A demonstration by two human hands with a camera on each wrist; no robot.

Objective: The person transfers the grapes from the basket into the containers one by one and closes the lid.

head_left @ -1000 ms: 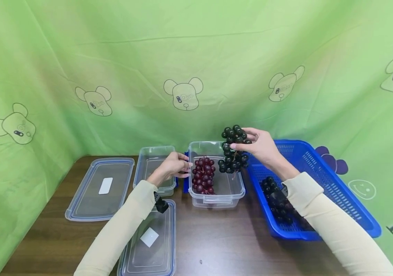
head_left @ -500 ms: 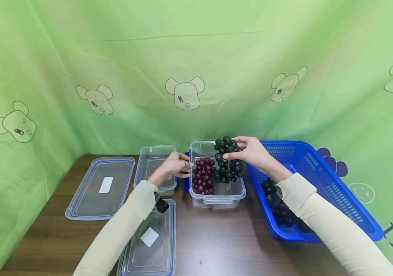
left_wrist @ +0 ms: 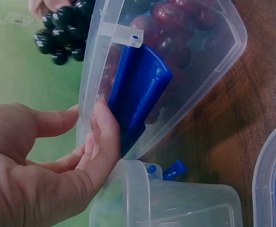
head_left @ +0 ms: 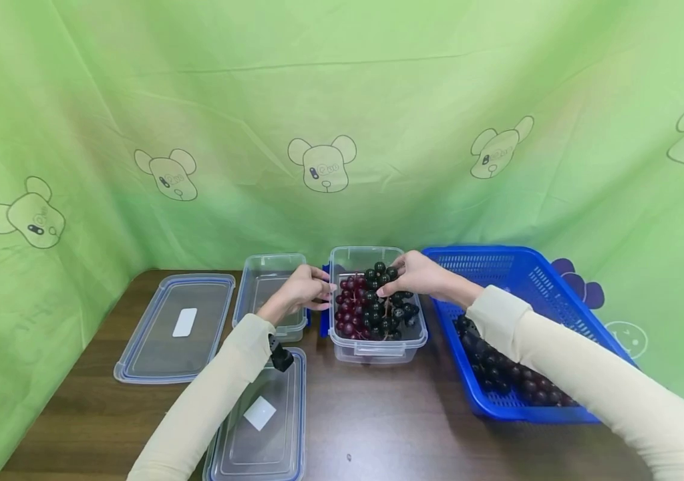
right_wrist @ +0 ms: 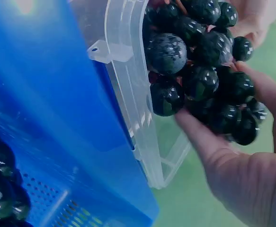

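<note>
Two bunches of grapes share one clear plastic container point(head_left: 378, 352), whose lid is off. The red grapes point(head_left: 351, 310) lie along its left half. The black grapes point(head_left: 385, 314) are at its right half, overlapping the edge of the red bunch in the head view; whether they rest fully on the container's floor cannot be told. The right hand point(head_left: 417, 274) has its grip clamped on the upper part of the black bunch, thumb on the near side. The left hand point(head_left: 302, 287) pinches the container's left rim between thumb and fingers, its grip drawn together there beside a blue latch point(left_wrist: 142, 85) that hangs down the outer wall.

Just left of this container stands a second clear container point(head_left: 270, 264), partly hidden by the left hand. Farther left, a clear lid with a blue seal point(head_left: 198, 354) lies flat on the brown worktop point(head_left: 378, 414); another blue-sealed lid point(head_left: 270, 451) lies nearer, partly under the left sleeve point(head_left: 204, 407). Each lid bears a white label.

On the right, a blue perforated basket point(head_left: 558, 294) holds more dark grapes point(head_left: 492, 364), partly covered by the right sleeve point(head_left: 582, 374). Behind everything hangs a green curtain point(head_left: 228, 80) printed with mouse-like heads.
</note>
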